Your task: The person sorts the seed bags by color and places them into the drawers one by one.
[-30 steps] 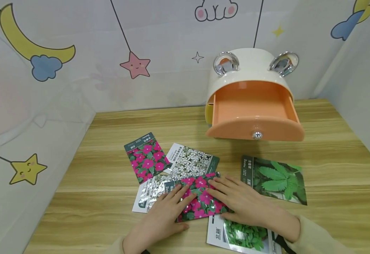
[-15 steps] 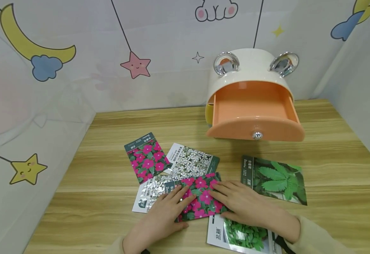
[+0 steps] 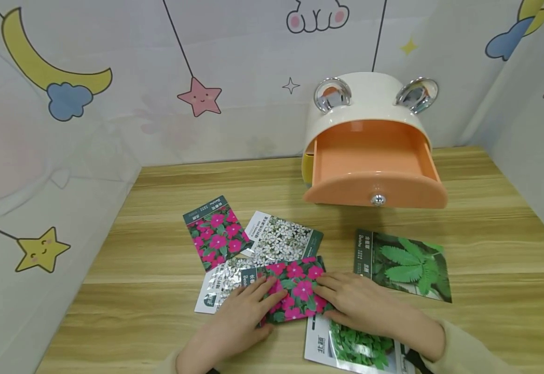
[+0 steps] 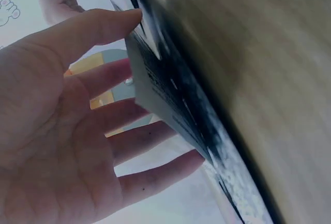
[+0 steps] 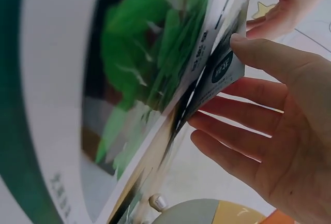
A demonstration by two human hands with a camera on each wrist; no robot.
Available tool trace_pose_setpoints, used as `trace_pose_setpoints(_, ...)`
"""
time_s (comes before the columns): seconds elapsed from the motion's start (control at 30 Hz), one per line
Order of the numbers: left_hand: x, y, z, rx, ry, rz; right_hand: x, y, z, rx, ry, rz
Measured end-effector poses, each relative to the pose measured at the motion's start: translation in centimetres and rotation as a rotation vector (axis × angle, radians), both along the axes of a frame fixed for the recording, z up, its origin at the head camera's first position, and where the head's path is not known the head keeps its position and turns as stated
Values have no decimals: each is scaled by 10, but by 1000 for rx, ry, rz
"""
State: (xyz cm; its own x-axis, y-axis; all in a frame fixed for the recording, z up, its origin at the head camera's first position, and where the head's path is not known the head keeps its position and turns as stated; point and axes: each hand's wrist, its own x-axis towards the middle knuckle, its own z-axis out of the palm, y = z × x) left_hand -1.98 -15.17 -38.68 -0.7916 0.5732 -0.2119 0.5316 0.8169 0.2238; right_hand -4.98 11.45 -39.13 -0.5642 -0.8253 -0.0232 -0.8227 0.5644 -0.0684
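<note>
A seed packet with pink flowers (image 3: pixel 295 288) lies at the front middle, overlapping other packets. My left hand (image 3: pixel 232 324) rests on its left part with fingers extended, the thumb by the near edge. Across from it, the right hand (image 3: pixel 363 306) touches the packet's right end with nearly straight fingers. In the left wrist view, the packet's pale back (image 4: pixel 155 89) shows tilted under the fingertips. A raised corner (image 5: pixel 225 71) appears at the right thumb. Under or beside it are two white-flower packets (image 3: pixel 283 238) and a green-leaf packet (image 3: pixel 358 345), partly hidden by the right hand.
A second pink-flower packet (image 3: pixel 218 234) lies at the upper left, over a white-flower packet's corner. Another leaf packet (image 3: pixel 405 265) lies right of the hands. Behind stands a white box with silver ears (image 3: pixel 375 98), its orange drawer (image 3: pixel 375 189) pulled out on the wooden table (image 3: pixel 496 249).
The right hand has slid slightly right along the pink-flower packet, toward its right end. The left hand has shifted only a little to the left. The other packets and drawer stay put.
</note>
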Motion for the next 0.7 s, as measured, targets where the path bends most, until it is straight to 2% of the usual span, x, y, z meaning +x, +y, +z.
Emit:
trace_pose_setpoints(0.33, 5, -4, 11, 53, 61, 14, 3, 1, 6, -51, 28, 3)
trace_pose_setpoints(0.47, 5, -5, 13, 73, 89, 21, 3, 2, 6, -90, 98, 24)
trace_pose_setpoints(0.7, 3, -6, 18, 137, 189, 20, 2, 1, 9, -169, 235, 64)
